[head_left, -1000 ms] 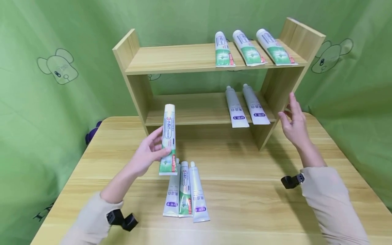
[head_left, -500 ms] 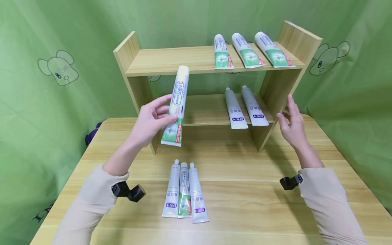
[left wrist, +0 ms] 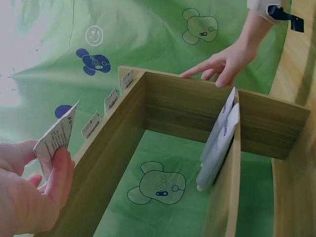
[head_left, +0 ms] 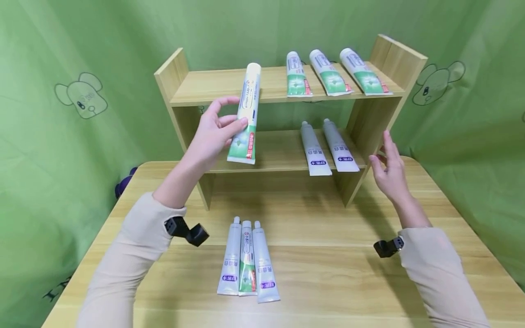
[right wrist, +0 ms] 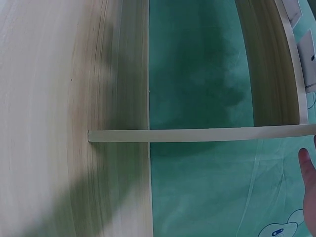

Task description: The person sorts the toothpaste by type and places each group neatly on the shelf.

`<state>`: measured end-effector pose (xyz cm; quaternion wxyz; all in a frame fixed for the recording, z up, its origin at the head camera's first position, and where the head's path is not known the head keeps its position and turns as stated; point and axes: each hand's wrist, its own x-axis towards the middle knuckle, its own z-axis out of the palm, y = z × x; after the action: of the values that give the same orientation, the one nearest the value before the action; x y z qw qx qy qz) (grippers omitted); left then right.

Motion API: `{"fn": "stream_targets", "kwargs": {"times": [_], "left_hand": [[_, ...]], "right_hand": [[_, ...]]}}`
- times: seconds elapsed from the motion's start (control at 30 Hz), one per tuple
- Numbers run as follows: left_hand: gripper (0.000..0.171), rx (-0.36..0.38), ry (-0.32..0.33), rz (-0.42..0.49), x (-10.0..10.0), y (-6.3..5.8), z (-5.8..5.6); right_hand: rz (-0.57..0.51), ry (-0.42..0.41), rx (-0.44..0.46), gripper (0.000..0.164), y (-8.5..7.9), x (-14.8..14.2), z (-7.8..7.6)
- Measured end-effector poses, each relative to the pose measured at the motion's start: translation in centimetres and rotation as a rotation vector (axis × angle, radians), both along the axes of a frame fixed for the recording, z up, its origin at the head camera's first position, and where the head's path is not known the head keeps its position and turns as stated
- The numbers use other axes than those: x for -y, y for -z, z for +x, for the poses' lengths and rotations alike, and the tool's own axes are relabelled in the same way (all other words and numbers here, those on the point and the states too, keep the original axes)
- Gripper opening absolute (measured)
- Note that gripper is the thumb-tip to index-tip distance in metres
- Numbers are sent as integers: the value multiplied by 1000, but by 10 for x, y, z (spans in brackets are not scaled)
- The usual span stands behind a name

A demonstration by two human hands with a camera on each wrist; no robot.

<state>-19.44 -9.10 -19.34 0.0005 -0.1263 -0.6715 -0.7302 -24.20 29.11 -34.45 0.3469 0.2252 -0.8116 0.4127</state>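
My left hand (head_left: 215, 132) pinches a green-and-white toothpaste tube (head_left: 247, 114) between thumb and fingers, cap end up and leaning slightly right. In the head view the tube overlaps the front of the wooden shelf's upper board (head_left: 205, 89). The left wrist view shows the tube's flat crimped end (left wrist: 58, 136) in that hand. My right hand (head_left: 391, 175) has its fingers extended at the outer face of the shelf's right side panel (head_left: 369, 123). Three green-and-white toothpaste tubes (head_left: 330, 78) lie on the upper board at the right. Two white-and-purple toothpaste tubes (head_left: 315, 150) lie on the board below.
On the table (head_left: 328, 273) in front of the shelf lie two white-and-purple tubes (head_left: 265, 269) with a green-and-white tube (head_left: 247, 259) between them. A green curtain (head_left: 102, 36) hangs behind and at both sides. Black cameras (head_left: 186, 231) sit on both wrists.
My left hand has lifted the toothpaste tube up and to the right, from above the tubes on the table to the upper board's front. My right hand has stayed by the side panel.
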Motion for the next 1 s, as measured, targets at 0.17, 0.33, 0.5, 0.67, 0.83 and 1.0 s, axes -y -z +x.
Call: {"fn": "stream_targets", "kwargs": {"times": [0.17,0.33,0.5,0.67,0.83,1.0], "left_hand": [[17,25,0,54,-6,-12,-5],[26,98,64,86,-4,-25,-10],[50,182,194,99,4,-35,-10],[70,210,338,106,12,-39,-4],[78,173,348,19,12,-39,-1],[77,129,301,-60,9,-38,0]], "right_hand": [[-1,3,-18,67,-1,-1,0],[-5,4,-6,68,0,-2,-1],[2,5,7,69,1,-2,-1],[-3,17,26,68,-3,1,5],[-22,29,62,66,-7,5,9],[-7,38,70,71,-2,1,4]]}}
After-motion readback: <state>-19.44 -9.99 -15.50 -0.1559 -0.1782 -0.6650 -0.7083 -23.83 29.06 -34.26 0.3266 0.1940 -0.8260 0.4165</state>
